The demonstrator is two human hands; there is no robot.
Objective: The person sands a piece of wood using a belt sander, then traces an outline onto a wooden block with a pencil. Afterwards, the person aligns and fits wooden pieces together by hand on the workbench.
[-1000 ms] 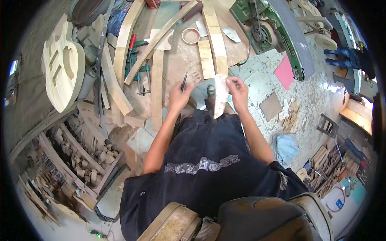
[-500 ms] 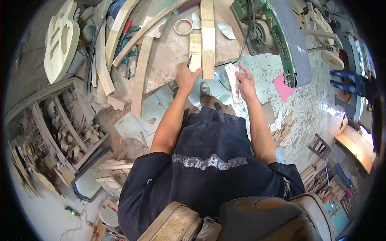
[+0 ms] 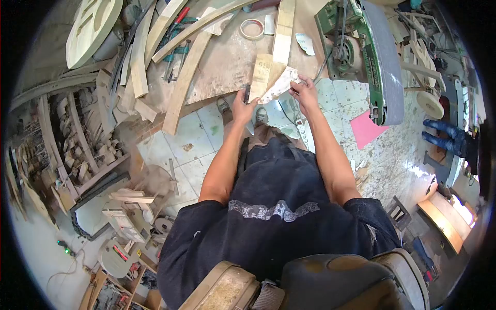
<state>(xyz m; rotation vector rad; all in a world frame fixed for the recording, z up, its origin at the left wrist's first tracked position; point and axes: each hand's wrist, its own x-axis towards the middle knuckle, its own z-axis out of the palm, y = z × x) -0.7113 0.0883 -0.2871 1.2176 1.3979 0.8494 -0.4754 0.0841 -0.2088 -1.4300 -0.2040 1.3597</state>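
My left hand (image 3: 243, 107) is closed around the near end of a short pale wooden piece (image 3: 262, 67) with dark handwritten marks. A slim dark pen-like object (image 3: 247, 93) also sticks up from its fingers. My right hand (image 3: 305, 95) pinches the wider end of a flat whitish tapered piece (image 3: 281, 85) with brownish spots. The tapered piece's narrow tip reaches the thumb of my left hand. It covers the near end of a long wooden strip (image 3: 284, 36) that lies beside the marked wooden piece.
On the workbench (image 3: 227, 67) are a tape roll (image 3: 252, 29), a white paper scrap (image 3: 305, 44), red-handled clamps (image 3: 175, 49) and curved wooden strips (image 3: 188, 77). A green belt sander (image 3: 369, 62) stands to the right. Pink sheet (image 3: 368, 129) lies on the floor. At far right, a person's jeans (image 3: 444, 137) show.
My right hand has brought the whitish tapered piece leftward, over the long strip's near end and up to my left hand. The marked wooden piece has shifted toward me. The view has turned slightly.
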